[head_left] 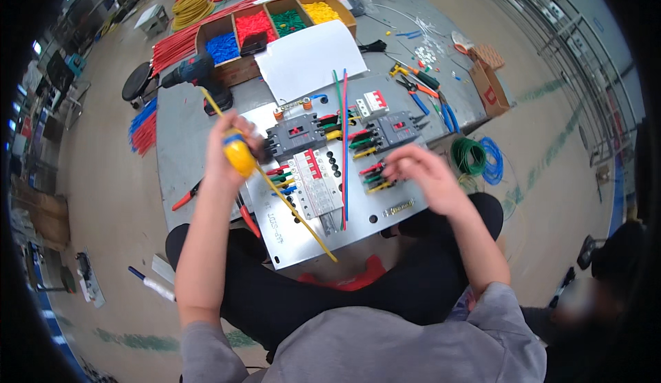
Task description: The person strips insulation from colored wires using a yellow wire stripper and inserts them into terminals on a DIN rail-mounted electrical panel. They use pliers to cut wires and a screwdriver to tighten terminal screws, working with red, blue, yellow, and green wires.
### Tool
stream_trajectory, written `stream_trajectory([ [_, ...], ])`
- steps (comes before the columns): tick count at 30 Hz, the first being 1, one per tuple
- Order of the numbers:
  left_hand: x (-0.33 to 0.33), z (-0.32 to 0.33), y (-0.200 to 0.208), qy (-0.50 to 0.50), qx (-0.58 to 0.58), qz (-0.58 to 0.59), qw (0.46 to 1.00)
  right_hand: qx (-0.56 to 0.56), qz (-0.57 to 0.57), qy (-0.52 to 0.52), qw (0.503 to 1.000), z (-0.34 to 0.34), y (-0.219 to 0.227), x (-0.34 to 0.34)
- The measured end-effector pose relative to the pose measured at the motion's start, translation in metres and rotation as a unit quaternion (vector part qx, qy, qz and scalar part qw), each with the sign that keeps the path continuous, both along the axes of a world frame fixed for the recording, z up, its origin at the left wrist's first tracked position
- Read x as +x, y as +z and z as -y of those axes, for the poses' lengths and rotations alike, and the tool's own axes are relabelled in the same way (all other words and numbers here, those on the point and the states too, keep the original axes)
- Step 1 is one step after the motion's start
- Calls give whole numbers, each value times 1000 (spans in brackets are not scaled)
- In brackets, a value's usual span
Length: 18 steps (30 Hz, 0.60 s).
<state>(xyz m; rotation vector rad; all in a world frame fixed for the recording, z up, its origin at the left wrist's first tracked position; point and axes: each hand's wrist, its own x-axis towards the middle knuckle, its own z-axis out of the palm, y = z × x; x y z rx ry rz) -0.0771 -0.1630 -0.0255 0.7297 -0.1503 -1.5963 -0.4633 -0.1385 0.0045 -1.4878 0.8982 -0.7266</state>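
My left hand [232,142] is closed around a tool with a yellow-and-blue handle [239,159]. A long yellow wire [289,205] runs past the same hand, slanting down over the front edge of a metal mounting plate [275,226]. My right hand [425,176] has its fingers curled beside short coloured wire ends [375,176] at the plate's right; what they pinch, if anything, is hidden. On the plate sit two grey circuit breakers [296,132], [398,128], a white breaker with red switches [318,183] and a smaller one [373,103]. Green, red and blue wires [345,156] stand between them.
A divided box [241,72] holds blue, red, green and yellow caps behind a white sheet [310,56]. A cordless drill [203,80] stands left; red-handled pliers [186,197] lie at the near left. Blue-handled pliers [449,116] and a cardboard box [487,88] lie right.
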Motion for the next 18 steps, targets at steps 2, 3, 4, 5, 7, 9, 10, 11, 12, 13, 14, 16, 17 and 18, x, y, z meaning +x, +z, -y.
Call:
stream_trajectory([
  [2, -28, -16, -14, -29, 33, 34, 998, 52, 13, 96, 994, 0, -11, 42],
  [3, -38, -24, -13, -48, 57, 33, 997, 86, 21, 152, 984, -7, -14, 59],
  [4, -43, -32, -12, -67, 82, 33, 994, 134, 13, 174, 976, -21, -20, 70],
  [5, -42, -38, -17, -85, 71, 29, 993, 160, 51, 208, 964, -35, -41, 73],
  [7, -47, -46, -18, -75, 89, 38, 992, 246, 89, 246, 933, -59, -65, 74],
  [9, -60, -50, -26, -68, 113, 59, 989, 304, 105, 244, 915, -75, -71, 80],
  [10, -64, -56, -28, -69, 126, 75, 987, 341, 116, 246, 900, -78, -66, 87],
  [11, -74, -64, -31, -66, 113, 96, 987, 366, 132, 236, 890, -81, -64, 90],
  [12, -84, -72, -34, -66, 95, 118, 986, 386, 149, 224, 882, -83, -62, 92],
  [13, -89, -85, -42, -97, 62, 160, 980, 407, 167, 216, 872, -84, -63, 95],
  [14, -94, -96, -47, -128, 13, 243, 961, 423, 163, 216, 865, -82, -67, 93],
  [16, -108, -109, -38, -160, -23, 299, 940, 454, 154, 214, 851, -77, -79, 87],
  [17, -110, -115, -49, -171, -20, 266, 948, 432, 119, 238, 862, -73, -83, 85],
  [18, -111, -114, -49, -181, -22, 278, 943, 422, 119, 242, 866, -73, -91, 82],
])
